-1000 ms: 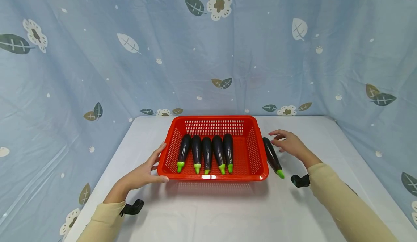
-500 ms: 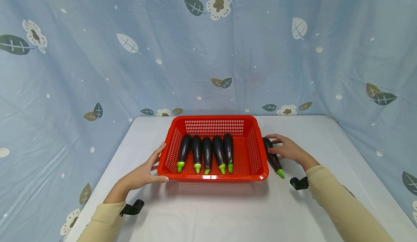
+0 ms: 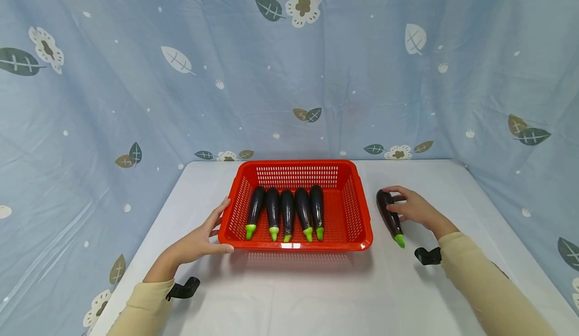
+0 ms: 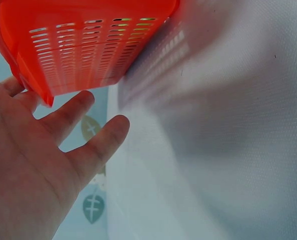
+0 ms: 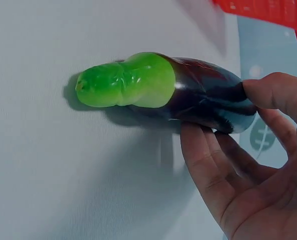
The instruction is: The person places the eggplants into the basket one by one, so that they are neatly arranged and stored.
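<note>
A red plastic basket stands on the table with several dark purple eggplants lying side by side in it, green stem ends toward me. My left hand rests against the basket's left side, thumb near the front corner. Its fingers look fairly straight beneath the rim in the left wrist view. To the right of the basket, my right hand pinches a single eggplant between thumb and fingers. In the right wrist view the green stem of that eggplant points away from the hand, close over the white surface.
A white cloth covers the table. Behind and at both sides hangs a blue curtain with leaf and flower prints. In the basket, bare floor shows right of the eggplants.
My right hand has closed round the loose eggplant and shifted it slightly right, away from the basket. The left hand and basket have stayed put.
</note>
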A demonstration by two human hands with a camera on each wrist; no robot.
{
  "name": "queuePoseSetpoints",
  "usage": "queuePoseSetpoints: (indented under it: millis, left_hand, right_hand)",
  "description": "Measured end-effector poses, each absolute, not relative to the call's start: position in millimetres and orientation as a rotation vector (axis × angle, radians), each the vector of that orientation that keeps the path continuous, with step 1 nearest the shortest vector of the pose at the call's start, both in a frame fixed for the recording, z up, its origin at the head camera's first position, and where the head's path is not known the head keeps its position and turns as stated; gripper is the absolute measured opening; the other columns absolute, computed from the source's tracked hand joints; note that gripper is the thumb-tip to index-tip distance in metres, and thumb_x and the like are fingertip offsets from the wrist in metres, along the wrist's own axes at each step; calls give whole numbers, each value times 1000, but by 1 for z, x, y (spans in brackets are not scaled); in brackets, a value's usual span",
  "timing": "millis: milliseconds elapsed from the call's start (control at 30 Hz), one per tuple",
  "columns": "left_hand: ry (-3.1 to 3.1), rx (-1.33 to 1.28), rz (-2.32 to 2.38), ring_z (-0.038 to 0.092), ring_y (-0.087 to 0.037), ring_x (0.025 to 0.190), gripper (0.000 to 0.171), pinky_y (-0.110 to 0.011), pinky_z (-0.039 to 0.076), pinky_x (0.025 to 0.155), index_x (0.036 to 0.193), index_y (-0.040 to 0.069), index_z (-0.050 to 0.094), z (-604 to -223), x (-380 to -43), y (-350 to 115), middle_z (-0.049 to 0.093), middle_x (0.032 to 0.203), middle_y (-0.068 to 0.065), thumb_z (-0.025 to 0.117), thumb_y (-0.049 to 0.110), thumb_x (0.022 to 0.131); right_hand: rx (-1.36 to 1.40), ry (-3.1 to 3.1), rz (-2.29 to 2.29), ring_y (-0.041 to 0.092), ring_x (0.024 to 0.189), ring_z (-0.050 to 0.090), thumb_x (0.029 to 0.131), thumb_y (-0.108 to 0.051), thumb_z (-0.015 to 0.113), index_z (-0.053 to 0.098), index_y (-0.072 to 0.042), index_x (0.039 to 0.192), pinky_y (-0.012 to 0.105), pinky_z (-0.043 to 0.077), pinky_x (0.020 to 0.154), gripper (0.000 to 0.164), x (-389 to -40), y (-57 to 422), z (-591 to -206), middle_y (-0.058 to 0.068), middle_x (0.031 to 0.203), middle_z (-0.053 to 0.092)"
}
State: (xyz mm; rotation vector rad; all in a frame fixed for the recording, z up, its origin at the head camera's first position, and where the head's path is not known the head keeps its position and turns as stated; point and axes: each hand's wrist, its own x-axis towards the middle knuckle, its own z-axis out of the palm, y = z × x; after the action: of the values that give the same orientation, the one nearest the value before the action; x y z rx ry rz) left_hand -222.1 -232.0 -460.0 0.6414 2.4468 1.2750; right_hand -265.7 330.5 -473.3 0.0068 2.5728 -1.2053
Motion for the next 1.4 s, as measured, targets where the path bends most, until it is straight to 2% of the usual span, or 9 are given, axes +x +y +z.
queuePoseSetpoints:
  millis: [400,867,1100,1400]
  left_hand:
    - [2459,641,1265,24,-30,136,107,-52,36,98,149,31,0,-459,-222,-231,-4,154,12,77,30,75]
    - [2447,648,1276,24,-29,136,107,-53,34,100,149,30,-1,-459,-221,-231,-6,154,12,77,29,76]
    - [2444,650,1273,24,-29,136,107,-53,35,99,150,30,-1,-458,-221,-230,-6,154,12,76,30,76]
    - [2453,646,1269,25,-30,136,107,-52,36,99,149,30,-1,-459,-221,-231,-5,154,13,77,30,76]
  right_hand:
    - [47,2578,-1193,46,111,48,90,-26,59,36,-17,141,42,55,72,56,-270,346,-480,31,139,31]
    - [39,2603,-1213,41,104,54,91,-25,58,35,-14,142,40,55,72,56,-265,342,-479,31,137,32]
    - [46,2603,-1220,41,106,53,91,-26,59,35,-15,142,40,55,72,57,-266,339,-478,31,138,31]
    - [-19,2602,-1266,35,99,59,91,-25,60,38,-16,141,40,55,71,56,-269,332,-465,29,137,34]
